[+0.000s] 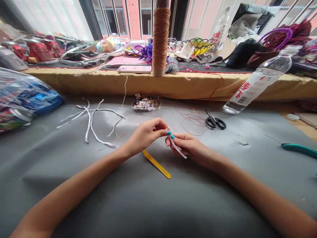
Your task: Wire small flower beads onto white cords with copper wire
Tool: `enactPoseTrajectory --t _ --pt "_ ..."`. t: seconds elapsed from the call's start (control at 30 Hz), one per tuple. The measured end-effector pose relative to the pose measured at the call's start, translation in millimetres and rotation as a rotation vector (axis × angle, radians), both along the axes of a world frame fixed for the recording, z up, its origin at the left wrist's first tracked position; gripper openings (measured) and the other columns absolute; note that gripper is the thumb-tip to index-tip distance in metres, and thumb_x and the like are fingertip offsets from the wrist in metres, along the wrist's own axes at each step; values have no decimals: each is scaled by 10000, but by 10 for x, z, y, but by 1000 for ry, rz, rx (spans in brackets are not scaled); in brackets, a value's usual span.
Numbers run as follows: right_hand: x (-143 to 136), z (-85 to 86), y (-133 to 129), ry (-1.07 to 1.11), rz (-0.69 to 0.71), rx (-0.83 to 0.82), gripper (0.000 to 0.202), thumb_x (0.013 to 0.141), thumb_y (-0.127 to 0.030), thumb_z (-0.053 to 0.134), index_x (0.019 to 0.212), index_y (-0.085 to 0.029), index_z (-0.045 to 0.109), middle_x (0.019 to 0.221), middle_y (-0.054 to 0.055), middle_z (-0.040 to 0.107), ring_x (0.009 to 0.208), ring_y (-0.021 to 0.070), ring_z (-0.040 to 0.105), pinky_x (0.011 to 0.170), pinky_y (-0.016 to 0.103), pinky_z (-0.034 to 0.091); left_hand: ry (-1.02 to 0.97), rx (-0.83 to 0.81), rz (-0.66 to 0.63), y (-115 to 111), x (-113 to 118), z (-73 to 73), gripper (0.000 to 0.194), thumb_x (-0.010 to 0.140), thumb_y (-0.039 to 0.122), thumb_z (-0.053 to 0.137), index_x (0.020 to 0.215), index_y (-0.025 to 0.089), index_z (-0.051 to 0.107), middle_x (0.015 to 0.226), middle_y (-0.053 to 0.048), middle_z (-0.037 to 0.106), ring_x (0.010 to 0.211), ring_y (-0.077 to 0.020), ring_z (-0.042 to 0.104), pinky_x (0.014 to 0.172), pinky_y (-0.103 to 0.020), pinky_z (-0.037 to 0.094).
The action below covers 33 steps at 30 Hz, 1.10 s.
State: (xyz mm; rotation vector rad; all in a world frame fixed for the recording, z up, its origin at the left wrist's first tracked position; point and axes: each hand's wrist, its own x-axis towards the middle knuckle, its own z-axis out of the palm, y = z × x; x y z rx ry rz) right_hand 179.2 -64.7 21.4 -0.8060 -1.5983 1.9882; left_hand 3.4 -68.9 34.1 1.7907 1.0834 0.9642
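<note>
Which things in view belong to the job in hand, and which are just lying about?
Job in hand:
- short white cord, held by left hand and right hand
- likely: loose white cords, black-handled scissors

Probably just lying about:
- phone
- nearer plastic bottle
- red cans

Unclear: clear tray of small pieces

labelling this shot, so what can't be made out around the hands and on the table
All in the head view:
White strip: upper part, mostly hidden by the left hand and right hand.
Yellow strip: far tip, perhaps behind the left hand.
Teal handle: cut off by the right edge.
Pieces in the clear tray: too small to tell apart.
</note>
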Motion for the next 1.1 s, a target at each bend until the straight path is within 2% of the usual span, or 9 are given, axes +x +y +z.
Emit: enactPoseTrajectory --t 0.1,0.2,0.4,0.5,0.6,0.73,0.9,1.1 --pt "-9 -10 -9 -30 -4 40 245 829 -346 467 807 -124 568 529 -59 371 419 38 272 405 212 140 83 109 53 -14 7 -15 94 774 217 535 717 145 512 675 6 563 647 -88 506 610 -215 389" --pt "-2 -18 -5 -18 7 10 245 833 -333 458 822 -121 580 534 -58 360 418 37 263 403 210 138 125 153 67 -17 13 -15 106 777 224 538 707 148 509 671 7 565 646 -92 515 610 -217 392" --pt "29 -10 11 42 72 -114 231 823 -312 478 826 -111 593 514 -66 316 414 27 236 390 185 131 26 38 -52 1 7 -8 134 789 251 521 863 142 545 723 -5 579 700 -99 539 666 -222 421" --pt "33 3 11 22 54 -122 228 819 -302 476 826 -106 593 504 -53 408 381 21 306 366 168 187 24 28 -39 6 2 -8 130 782 266 528 774 138 543 680 2 572 668 -93 521 641 -213 407" --pt "20 17 2 -19 70 -129 210 828 -303 452 842 -127 567 532 -10 556 369 48 444 380 172 301 31 26 -42 11 2 -8 124 777 258 528 737 140 529 637 15 553 628 -85 493 608 -207 391" --pt "-22 23 -14 -49 66 -118 230 852 -343 427 835 -142 536 618 37 642 471 92 584 445 173 387 44 14 -49 13 5 1 102 773 224 514 712 142 516 602 25 532 604 -80 468 590 -203 375" --pt "-51 -22 8 -50 -12 -103 347 849 -439 408 831 -126 555 689 60 660 536 117 618 527 223 466 87 -13 -11 12 8 2 138 775 269 515 718 144 522 623 22 540 598 -80 465 585 -209 370" --pt "-13 -53 41 27 17 -61 337 823 -453 464 851 -131 560 690 26 634 519 78 580 530 205 444 140 -44 -39 18 10 -11 172 803 311 470 723 159 489 606 34 528 592 -83 474 595 -217 379"
